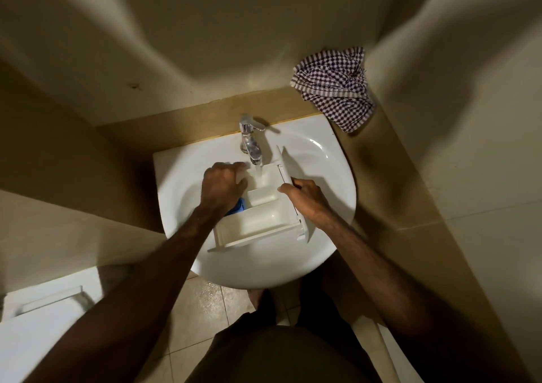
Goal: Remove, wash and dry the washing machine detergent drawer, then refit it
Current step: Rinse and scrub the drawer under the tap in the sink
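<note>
The white detergent drawer [258, 217] lies across the white sink [328, 159], its compartments facing up and its front panel on the right. Water runs from the chrome tap [250, 140] into the far compartment. My left hand [223, 184] is closed over the drawer's far left side, above a blue insert [239, 205] that peeks out beneath the wrist. Along the front panel, my right hand [302, 193] grips the right edge.
A purple-and-white checked cloth [334, 85] lies crumpled on the tan ledge behind the sink at the right. A white appliance top [44, 318] shows at the lower left. Tiled floor and my legs are below the sink. Walls close in on three sides.
</note>
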Available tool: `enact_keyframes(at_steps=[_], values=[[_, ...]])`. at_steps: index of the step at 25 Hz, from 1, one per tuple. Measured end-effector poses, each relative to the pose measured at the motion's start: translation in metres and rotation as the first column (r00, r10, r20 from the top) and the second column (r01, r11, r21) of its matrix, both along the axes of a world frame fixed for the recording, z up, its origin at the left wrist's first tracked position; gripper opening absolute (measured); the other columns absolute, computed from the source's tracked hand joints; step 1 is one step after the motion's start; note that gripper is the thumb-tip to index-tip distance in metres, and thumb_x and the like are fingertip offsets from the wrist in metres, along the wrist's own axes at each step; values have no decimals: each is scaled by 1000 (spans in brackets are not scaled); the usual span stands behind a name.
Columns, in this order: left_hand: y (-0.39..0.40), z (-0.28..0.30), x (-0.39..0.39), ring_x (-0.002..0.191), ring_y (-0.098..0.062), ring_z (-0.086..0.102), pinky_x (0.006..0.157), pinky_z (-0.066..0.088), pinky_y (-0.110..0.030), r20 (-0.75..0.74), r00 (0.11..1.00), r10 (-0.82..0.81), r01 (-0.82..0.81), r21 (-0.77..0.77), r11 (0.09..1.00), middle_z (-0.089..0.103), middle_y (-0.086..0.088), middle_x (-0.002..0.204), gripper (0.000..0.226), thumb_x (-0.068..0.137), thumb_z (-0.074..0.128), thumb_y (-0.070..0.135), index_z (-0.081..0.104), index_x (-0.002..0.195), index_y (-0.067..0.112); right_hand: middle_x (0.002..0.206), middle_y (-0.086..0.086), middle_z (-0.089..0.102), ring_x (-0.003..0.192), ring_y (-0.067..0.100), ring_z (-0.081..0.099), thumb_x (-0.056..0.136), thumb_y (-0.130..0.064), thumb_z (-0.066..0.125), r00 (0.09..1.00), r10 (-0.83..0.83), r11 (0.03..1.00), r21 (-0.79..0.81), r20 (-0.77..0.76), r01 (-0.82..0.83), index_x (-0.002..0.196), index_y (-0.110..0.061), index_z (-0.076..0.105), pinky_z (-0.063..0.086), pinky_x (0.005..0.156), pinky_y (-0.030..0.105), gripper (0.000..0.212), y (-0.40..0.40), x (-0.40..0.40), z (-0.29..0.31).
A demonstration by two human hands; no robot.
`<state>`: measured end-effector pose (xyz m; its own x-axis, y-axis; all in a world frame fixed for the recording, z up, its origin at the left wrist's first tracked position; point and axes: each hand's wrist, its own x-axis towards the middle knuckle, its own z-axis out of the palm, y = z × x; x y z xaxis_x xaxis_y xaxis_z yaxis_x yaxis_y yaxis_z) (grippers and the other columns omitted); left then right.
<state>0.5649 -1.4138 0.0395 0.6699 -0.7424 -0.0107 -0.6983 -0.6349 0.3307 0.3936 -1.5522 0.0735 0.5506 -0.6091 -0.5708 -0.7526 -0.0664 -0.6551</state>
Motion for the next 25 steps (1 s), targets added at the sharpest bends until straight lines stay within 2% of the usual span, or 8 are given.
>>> enact_keyframes(at_steps=[3, 6, 10, 12, 15, 18, 22, 25], values=[[-22, -4, 11, 93, -37, 68, 81, 50, -39, 58, 988, -147, 138, 127, 982, 76, -15, 104, 29, 96, 57, 28, 76, 116, 17, 86, -4, 74, 92, 26, 69, 78, -53, 61, 1000, -4, 1000, 24, 11, 4, 88, -31, 75, 56, 93, 45, 28, 0, 5, -1], [-38, -5, 16, 92, -39, 67, 72, 43, -34, -154, 983, -100, 118, 110, 987, 74, -19, 100, 28, 93, 68, 39, 76, 105, 14, 68, -5, 63, 83, 27, 64, 81, -47, 66, 1000, -16, 1000, 25, 16, 16, 65, -33, 69, 51, 82, 40, 21, -3, 7, 0], [-45, -14, 24, 101, -35, 66, 84, 46, -36, -351, 933, -83, 143, 149, 978, 73, -15, 109, 43, 97, 63, 49, 72, 115, 12, 70, -3, 66, 84, 29, 67, 76, -51, 64, 1000, -20, 1000, 2, 8, 20, 79, -26, 73, 54, 84, 42, 27, -5, 8, -3], [-45, -19, 24, 107, -35, 66, 89, 46, -36, -363, 918, -162, 233, 159, 959, 72, -18, 115, 43, 104, 55, 42, 70, 119, 5, 72, -3, 67, 84, 28, 67, 79, -49, 64, 1000, -18, 1000, -12, -7, 18, 80, -25, 73, 55, 84, 42, 25, -6, 6, -4], [-42, -22, 27, 112, -35, 63, 93, 43, -32, -418, 895, -156, 248, 175, 953, 68, -21, 124, 35, 107, 52, 25, 61, 128, -1, 79, -3, 72, 85, 27, 68, 78, -49, 62, 1000, -20, 999, -40, -6, 20, 87, -27, 74, 55, 84, 41, 27, -8, 4, -5], [-39, -19, 25, 101, -34, 66, 85, 45, -34, -338, 930, -146, 200, 131, 971, 72, -19, 115, 30, 105, 55, 28, 67, 119, 5, 82, -1, 75, 88, 28, 70, 76, -49, 62, 1000, -24, 999, -33, 12, 25, 90, -28, 76, 57, 86, 43, 29, -7, 4, -5], [-43, -15, 19, 96, -34, 67, 79, 43, -33, -203, 968, -144, 173, 128, 977, 76, -14, 108, 52, 101, 48, 57, 76, 114, 16, 64, -7, 63, 76, 25, 64, 81, -43, 66, 998, -59, 997, -49, 36, 61, 73, -31, 72, 52, 76, 38, 15, -9, 4, -7], [-46, -14, 19, 98, -33, 66, 78, 39, -31, -251, 956, -155, 196, 149, 969, 74, -16, 110, 45, 105, 49, 47, 73, 118, 11, 75, -7, 71, 83, 25, 68, 78, -47, 64, 998, -39, 997, -65, 42, 41, 88, -34, 76, 57, 80, 39, 21, -8, 5, -5]])
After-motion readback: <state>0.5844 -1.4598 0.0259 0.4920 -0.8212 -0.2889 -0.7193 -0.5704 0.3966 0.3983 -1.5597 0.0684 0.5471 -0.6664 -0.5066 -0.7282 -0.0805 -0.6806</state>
